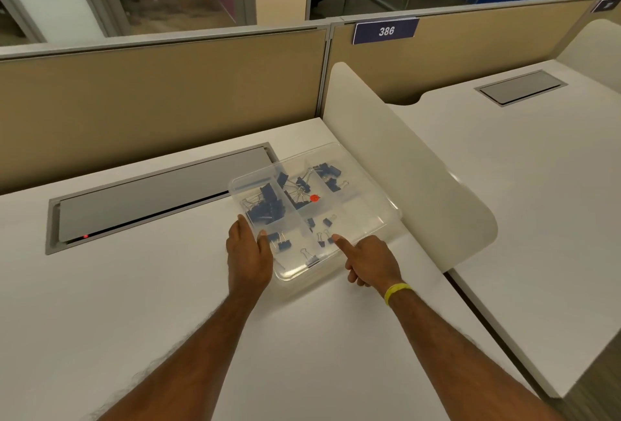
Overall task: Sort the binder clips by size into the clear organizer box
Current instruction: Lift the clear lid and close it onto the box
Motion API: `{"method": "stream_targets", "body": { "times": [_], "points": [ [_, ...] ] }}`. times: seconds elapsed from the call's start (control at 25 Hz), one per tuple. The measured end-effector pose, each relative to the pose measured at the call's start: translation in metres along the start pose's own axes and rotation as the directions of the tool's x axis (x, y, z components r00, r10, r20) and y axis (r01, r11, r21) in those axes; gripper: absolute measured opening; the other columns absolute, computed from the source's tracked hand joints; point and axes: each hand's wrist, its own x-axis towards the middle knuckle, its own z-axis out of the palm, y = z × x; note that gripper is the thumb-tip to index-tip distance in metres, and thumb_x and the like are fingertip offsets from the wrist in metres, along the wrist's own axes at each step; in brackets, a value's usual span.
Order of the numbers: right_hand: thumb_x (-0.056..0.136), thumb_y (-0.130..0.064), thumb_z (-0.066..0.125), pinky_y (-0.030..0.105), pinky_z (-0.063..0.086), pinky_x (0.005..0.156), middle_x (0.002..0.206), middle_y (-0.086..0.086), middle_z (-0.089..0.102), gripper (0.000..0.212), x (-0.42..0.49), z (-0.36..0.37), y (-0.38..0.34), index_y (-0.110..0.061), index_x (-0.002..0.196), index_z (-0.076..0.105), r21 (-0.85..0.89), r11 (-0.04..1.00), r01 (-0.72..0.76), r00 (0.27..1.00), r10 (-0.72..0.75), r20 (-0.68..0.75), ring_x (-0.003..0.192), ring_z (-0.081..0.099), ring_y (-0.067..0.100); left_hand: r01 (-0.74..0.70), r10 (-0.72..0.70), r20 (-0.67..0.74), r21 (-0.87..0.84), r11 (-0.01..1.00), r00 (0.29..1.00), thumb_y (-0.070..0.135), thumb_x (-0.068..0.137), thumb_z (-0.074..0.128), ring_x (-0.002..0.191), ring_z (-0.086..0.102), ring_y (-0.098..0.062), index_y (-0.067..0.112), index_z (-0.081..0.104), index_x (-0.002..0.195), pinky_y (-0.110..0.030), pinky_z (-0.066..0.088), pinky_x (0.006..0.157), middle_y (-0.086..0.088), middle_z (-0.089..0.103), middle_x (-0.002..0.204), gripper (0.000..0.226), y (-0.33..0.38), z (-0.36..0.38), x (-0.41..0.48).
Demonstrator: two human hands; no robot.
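My left hand (pixel 248 252) gripping the near-left edge of the clear organizer box (pixel 364 215) on the table (pixel 151 286), right hand (pixel 368 261) pressing its lid with one straight forefinger, other fingers curled, binder clips (pixel 265 208) inside the compartments

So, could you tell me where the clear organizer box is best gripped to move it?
Take the clear organizer box by its rim at both near corners, from your side. It lies wide, shallow and flat on the desk, and the white divider panel stands close along its right side. The left hand holds its left edge.
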Motion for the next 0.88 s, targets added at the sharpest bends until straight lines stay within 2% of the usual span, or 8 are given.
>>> {"method": "stream_targets", "body": {
  "times": [0.12, 0.24, 0.32, 0.4, 0.52, 0.6, 0.72, 0.88],
  "points": [
    [0.079, -0.081, 0.04, 0.029, 0.052, 0.059, 0.047, 0.003, 0.062, 0.082, 0.008, -0.01, 0.001, -0.005, 0.058, 0.065, -0.227, 0.97, 0.083, 0.996, -0.09, -0.02, 0.043, 0.058, 0.014, 0.018, -0.017, -0.011, 0.018, 1.0, 1.0, 0.031, 0.1, 0.041, 0.138, 0.034, -0.033, 0.01, 0.023, 0.149, -0.048, 0.037, 0.109, -0.012, 0.031, 0.153, 0.057, -0.006, 0.001, 0.001],
    [0.081, -0.077, 0.045, 0.029, 0.038, 0.049, 0.044, -0.002, 0.045, 0.071, 0.025, -0.028, 0.001, -0.013, 0.049, 0.044, -0.359, 0.907, 0.219, 0.939, -0.296, -0.176, 0.043, 0.044, 0.015, 0.029, -0.029, -0.013, -0.031, 0.999, 0.999, 0.031, 0.099, 0.045, 0.136, 0.037, -0.033, 0.012, 0.024, 0.149, -0.05, 0.039, 0.109, -0.011, 0.033, 0.152, 0.058, -0.009, 0.003, 0.006],
    [0.087, -0.061, 0.056, 0.03, 0.04, 0.053, 0.053, -0.004, 0.052, 0.053, 0.045, -0.041, 0.004, -0.017, 0.057, 0.052, -0.331, 0.883, 0.331, 0.843, -0.435, -0.318, 0.053, 0.05, 0.015, 0.002, -0.005, -0.078, -0.046, 0.999, 0.997, 0.033, 0.096, 0.051, 0.134, 0.04, -0.033, 0.013, 0.024, 0.148, -0.052, 0.04, 0.107, -0.011, 0.036, 0.15, 0.062, -0.001, 0.001, 0.01],
    [0.088, -0.044, 0.064, 0.034, 0.048, 0.071, 0.082, 0.0, 0.064, 0.028, 0.072, -0.046, 0.009, -0.017, 0.082, 0.064, -0.305, 0.838, 0.452, 0.756, -0.542, -0.369, 0.081, 0.059, 0.019, -0.072, 0.074, -0.132, 0.017, 0.997, 0.988, 0.038, 0.093, 0.054, 0.137, 0.037, -0.033, 0.012, 0.024, 0.148, -0.052, 0.035, 0.111, -0.011, 0.034, 0.152, 0.068, 0.012, -0.001, 0.014],
    [0.09, -0.043, 0.062, 0.038, 0.04, 0.106, 0.131, 0.008, 0.056, 0.042, 0.104, -0.041, 0.016, -0.017, 0.122, 0.06, -0.363, 0.78, 0.51, 0.773, -0.601, -0.205, 0.124, 0.047, 0.024, -0.203, 0.211, -0.007, 0.235, 0.951, 0.977, 0.061, 0.09, 0.038, 0.148, 0.011, -0.029, 0.015, 0.013, 0.153, -0.049, 0.01, 0.119, -0.008, 0.013, 0.161, 0.082, 0.028, 0.008, 0.011],
    [0.091, -0.056, 0.049, 0.039, 0.029, 0.115, 0.149, 0.008, 0.042, 0.058, 0.11, -0.033, 0.018, -0.02, 0.136, 0.051, -0.409, 0.754, 0.513, 0.787, -0.604, -0.125, 0.139, 0.034, 0.023, -0.245, 0.23, 0.083, 0.372, 0.895, 0.97, 0.075, 0.083, 0.018, 0.149, -0.002, -0.026, 0.019, 0.004, 0.154, -0.049, -0.003, 0.119, -0.005, 0.002, 0.163, 0.092, 0.029, 0.016, 0.008],
    [0.089, -0.066, 0.032, 0.039, 0.019, 0.119, 0.156, 0.003, 0.032, 0.069, 0.112, -0.028, 0.025, -0.024, 0.143, 0.043, -0.486, 0.706, 0.516, 0.763, -0.636, -0.114, 0.146, 0.023, 0.021, -0.251, 0.23, 0.103, 0.463, 0.85, 0.968, 0.085, 0.076, 0.003, 0.149, -0.007, -0.026, 0.02, 0.002, 0.154, -0.052, -0.006, 0.119, -0.006, -0.002, 0.162, 0.102, 0.024, 0.024, 0.009],
    [0.089, -0.065, 0.03, 0.034, 0.012, 0.119, 0.157, 0.002, 0.03, 0.069, 0.112, -0.025, 0.028, -0.025, 0.145, 0.04, -0.517, 0.68, 0.52, 0.746, -0.656, -0.112, 0.147, 0.021, 0.019, -0.242, 0.231, 0.084, 0.48, 0.843, 0.969, 0.083, 0.077, 0.005, 0.149, -0.001, -0.027, 0.02, 0.01, 0.154, -0.052, -0.002, 0.12, -0.007, 0.004, 0.162, 0.1, 0.024, 0.025, 0.007]
  ]
}}
